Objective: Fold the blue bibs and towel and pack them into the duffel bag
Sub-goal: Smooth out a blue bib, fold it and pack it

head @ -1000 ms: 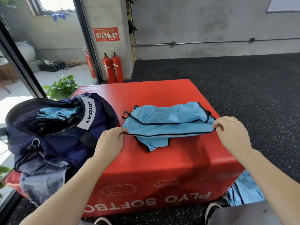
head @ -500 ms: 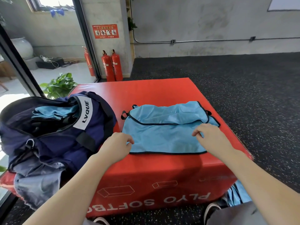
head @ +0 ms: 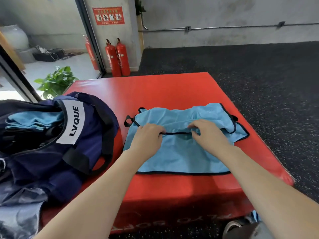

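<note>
Light-blue mesh bib w/ black piping [head: 181, 152] lay flat on top of the red padded plyo box [head: 172, 88], on the half of the box nearest the person. Bib was partly folded: near hem ran straight along the box's near edge, an upper layer was bunched toward the box's far side, and a black loop stuck out on the bib's left. One corner of the bib poked out toward the box's right edge.

L hand [head: 146, 137] sat on the bib's mid-line, fingers curled, pinching the black-piped edge. R hand [head: 208, 133] was just beside it on the same edge, fingers curled & gripping the cloth. A short run of piping stretched taut between the two hands. Both forearms reached in over the box's near edge.

Navy fabric duffel bag w/ white "LVQUE" label [head: 51, 144] stood on the box's left part, touching the box top, mouth open. Folded light-blue cloth [head: 32, 118] sat inside the bag's opening; cannot tell whether bibs or towel.

Beyond the box's far edge: two red fire extinguishers [head: 117, 57] against a concrete pillar, a third farther left. Green potted plant [head: 55, 81] was off the box's far-left corner. Black speckled rubber floor [head: 259, 75] lay to the box's right.
</note>
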Demonstrator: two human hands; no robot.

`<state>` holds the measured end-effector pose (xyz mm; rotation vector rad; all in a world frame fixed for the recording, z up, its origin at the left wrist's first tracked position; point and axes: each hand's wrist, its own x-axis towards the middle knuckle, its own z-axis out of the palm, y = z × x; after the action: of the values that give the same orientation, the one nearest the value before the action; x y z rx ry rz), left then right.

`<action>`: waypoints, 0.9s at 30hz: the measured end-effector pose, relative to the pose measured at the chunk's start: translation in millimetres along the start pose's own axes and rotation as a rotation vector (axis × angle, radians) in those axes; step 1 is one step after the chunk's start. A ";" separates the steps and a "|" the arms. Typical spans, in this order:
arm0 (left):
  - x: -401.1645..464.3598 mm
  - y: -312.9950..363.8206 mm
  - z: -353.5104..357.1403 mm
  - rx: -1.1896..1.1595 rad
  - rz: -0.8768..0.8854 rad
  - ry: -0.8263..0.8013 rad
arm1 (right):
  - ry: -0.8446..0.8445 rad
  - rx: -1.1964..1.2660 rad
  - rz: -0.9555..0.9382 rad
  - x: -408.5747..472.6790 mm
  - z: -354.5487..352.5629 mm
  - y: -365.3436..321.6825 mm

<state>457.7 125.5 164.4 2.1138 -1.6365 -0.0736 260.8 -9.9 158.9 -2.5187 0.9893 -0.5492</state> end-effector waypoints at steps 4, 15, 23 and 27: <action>21.7 0.0 18.3 0.067 0.005 -0.004 | -0.077 -0.059 0.008 17.8 13.9 -0.1; 43.1 -11.7 30.0 0.040 -0.101 -0.038 | -0.108 -0.126 0.041 33.0 29.0 0.1; 36.2 2.7 22.9 -0.031 -0.084 0.002 | -0.087 -0.119 -0.013 23.7 29.9 -10.3; 29.3 7.5 22.1 -0.027 -0.074 0.014 | -0.095 -0.151 -0.030 18.1 34.2 -15.7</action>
<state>452.4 89.8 154.4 2.1501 -1.5405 -0.1035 298.3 -5.1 141.2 -2.6691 0.9929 -0.3727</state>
